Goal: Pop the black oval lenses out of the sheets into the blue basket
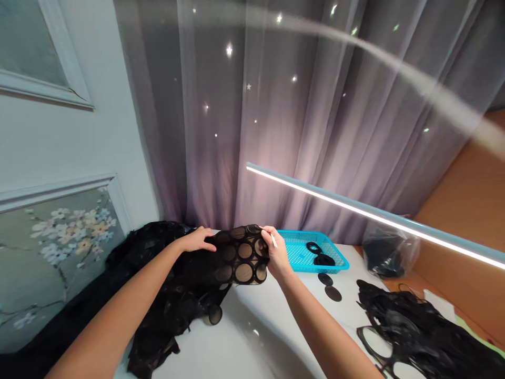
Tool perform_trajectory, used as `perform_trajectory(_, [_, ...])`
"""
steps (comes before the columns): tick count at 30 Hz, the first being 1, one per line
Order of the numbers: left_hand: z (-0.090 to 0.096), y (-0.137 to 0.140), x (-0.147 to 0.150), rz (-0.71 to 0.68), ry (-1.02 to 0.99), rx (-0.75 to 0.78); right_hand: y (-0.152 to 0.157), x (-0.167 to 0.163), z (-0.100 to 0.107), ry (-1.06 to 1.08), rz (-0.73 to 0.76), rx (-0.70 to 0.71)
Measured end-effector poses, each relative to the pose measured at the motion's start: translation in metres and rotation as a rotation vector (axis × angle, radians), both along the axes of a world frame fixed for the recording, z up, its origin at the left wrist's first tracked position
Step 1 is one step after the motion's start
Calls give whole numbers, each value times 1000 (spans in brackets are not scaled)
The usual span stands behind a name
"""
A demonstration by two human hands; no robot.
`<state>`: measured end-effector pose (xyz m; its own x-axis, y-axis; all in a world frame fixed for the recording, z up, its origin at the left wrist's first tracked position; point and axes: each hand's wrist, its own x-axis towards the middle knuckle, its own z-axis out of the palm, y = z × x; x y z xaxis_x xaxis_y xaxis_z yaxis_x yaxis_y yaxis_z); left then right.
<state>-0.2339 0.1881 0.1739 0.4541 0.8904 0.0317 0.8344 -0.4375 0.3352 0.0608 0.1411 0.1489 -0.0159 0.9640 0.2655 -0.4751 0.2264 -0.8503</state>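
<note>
the sheer black fabric sheet patterned with rows of round shapes [236,261] hangs between both hands near six o'clock in the view, above the glossy white bench [252,352]. the likeliest trouble is a tear: the webbing between the circles looks thin, and a hard pull from one corner could split it. the dark heap of crumpled black fabric [158,305], lying at eight o'clock of the sheet and running up against it, could catch and drag along. a loose round black disc [215,315] at the heap's edge, at seven o'clock of the sheet, might be swept off with it.

the person's right hand [275,249] is at the sheet's three o'clock edge, its grip pinching the upper corner between thumb and fingers; a slim white piece [273,241] shows at those fingers, too small to name, and might snag the mesh. the right forearm comes in from five o'clock. the person's left hand [198,239] lies palm down at ten o'clock of the sheet, thumb reaching toward it; whether its grip pinches any fabric cannot be told. the left forearm slants in from between seven and eight o'clock.
</note>
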Motion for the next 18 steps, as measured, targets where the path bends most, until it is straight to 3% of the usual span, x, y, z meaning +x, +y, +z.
perform_trajectory(5, [16, -12, -18, 75, -21, 262, -7, 13, -3, 48, -9, 34])
perform_trajectory(11, [42, -45, -2, 133, -51, 672, -29, 33, -7, 3, -35, 153])
perform_trajectory(14, [57, -68, 21, 36, -40, 761, -54, 62, -9, 18, -8, 101])
perform_trajectory(18, [73, -116, 63, -159, 23, 757, -106, 122, -8, -13, 53, -6])
